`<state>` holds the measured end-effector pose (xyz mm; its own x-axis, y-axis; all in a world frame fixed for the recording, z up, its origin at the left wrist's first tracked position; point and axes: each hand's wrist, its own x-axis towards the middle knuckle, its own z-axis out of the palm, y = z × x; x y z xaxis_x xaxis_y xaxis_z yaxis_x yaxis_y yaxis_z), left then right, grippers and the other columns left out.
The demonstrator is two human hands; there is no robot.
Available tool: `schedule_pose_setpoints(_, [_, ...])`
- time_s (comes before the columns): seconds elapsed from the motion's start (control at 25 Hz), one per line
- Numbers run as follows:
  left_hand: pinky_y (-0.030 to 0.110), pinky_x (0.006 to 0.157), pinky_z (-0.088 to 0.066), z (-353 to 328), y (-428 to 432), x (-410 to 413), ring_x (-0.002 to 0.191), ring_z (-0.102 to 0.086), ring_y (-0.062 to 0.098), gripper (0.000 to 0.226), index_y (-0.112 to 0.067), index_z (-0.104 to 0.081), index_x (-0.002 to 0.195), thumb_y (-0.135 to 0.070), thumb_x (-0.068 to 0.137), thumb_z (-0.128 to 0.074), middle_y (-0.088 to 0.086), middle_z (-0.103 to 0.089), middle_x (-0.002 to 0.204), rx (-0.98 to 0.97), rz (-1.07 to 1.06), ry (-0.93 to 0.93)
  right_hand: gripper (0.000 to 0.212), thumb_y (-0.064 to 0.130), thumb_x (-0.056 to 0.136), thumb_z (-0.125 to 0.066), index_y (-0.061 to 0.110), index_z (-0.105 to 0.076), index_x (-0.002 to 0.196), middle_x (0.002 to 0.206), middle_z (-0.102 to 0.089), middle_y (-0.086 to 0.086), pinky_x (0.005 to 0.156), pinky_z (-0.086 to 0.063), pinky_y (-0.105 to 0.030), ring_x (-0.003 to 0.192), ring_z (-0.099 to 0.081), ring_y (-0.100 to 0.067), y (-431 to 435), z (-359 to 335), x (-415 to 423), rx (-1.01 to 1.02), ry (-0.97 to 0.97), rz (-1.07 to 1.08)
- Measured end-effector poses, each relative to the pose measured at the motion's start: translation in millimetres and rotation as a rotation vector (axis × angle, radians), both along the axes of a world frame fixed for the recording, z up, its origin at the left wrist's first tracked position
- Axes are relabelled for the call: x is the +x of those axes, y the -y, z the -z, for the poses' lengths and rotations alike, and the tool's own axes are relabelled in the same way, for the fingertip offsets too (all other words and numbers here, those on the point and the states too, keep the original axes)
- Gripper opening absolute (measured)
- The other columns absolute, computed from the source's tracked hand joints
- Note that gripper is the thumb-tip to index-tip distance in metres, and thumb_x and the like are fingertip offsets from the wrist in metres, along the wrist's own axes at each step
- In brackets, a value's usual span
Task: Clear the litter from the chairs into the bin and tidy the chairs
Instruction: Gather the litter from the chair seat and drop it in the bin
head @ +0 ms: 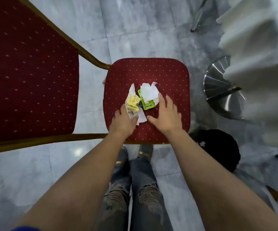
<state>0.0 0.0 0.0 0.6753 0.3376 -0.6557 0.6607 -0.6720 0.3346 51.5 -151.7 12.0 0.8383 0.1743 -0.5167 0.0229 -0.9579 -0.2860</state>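
Observation:
A red dotted chair seat (168, 72) lies below me, its tall backrest (26, 72) at the left. On the seat sits a small pile of litter: a crumpled yellow wrapper (132, 103) on white paper, a green Mentos box (147, 105), and a crumpled white tissue (149, 92) on top of the box. My left hand (124, 121) rests at the pile's near left edge, fingers touching the white paper under the wrapper. My right hand (165, 115) is spread open at the pile's right, fingertips against the tissue.
A black bin bag (221, 147) sits on the grey tiled floor to the right of the seat. A shiny metal table base (218, 90) and white draped cloth (260, 64) stand at the right. My legs in jeans are below the seat.

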Motion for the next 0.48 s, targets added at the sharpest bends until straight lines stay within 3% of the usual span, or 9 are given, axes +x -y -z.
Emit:
schedule_pose_setpoints(0.12, [0.049,0.106,-0.035,27,0,22,0.135,-0.034,0.040,0.081,-0.018,-0.011,0.153,-0.057,0.092,-0.046,0.020,-0.026,0.152,-0.024,-0.156,0.001,0.101,0.060,0.079,-0.065,0.031,-0.004,0.155,0.163,-0.010,-0.009,0.106,-0.033,-0.060,0.144,-0.023,-0.035,-6,30,26,-0.020,0.112,-0.092])
schedule_pose_setpoints(0.28, [0.049,0.106,-0.033,58,-3,50,0.135,-0.032,0.041,0.082,-0.022,-0.012,0.153,-0.062,0.090,-0.045,0.021,-0.024,0.152,-0.048,-0.236,-0.024,0.109,0.067,0.073,-0.066,0.040,0.002,0.153,0.163,-0.001,-0.007,0.104,-0.035,-0.062,0.144,-0.022,-0.038,-21,67,46,-0.032,0.118,-0.182])
schedule_pose_setpoints(0.4, [0.049,0.105,-0.034,68,-1,60,0.132,-0.034,0.042,0.080,-0.022,-0.017,0.152,-0.061,0.089,-0.046,0.020,-0.025,0.149,-0.075,-0.306,-0.048,0.104,0.062,0.077,-0.065,0.041,0.003,0.153,0.163,0.003,-0.006,0.104,-0.033,-0.061,0.144,-0.019,-0.037,-29,84,53,-0.062,0.060,-0.264])
schedule_pose_setpoints(0.48, [0.044,0.105,-0.038,70,3,66,0.128,-0.040,0.040,0.075,-0.017,-0.023,0.149,-0.055,0.090,-0.050,0.021,-0.030,0.146,-0.158,-0.390,-0.024,0.096,0.051,0.082,-0.066,0.038,-0.004,0.154,0.162,-0.006,-0.006,0.102,-0.032,-0.058,0.143,-0.019,-0.035,-33,90,51,-0.091,0.053,-0.301])
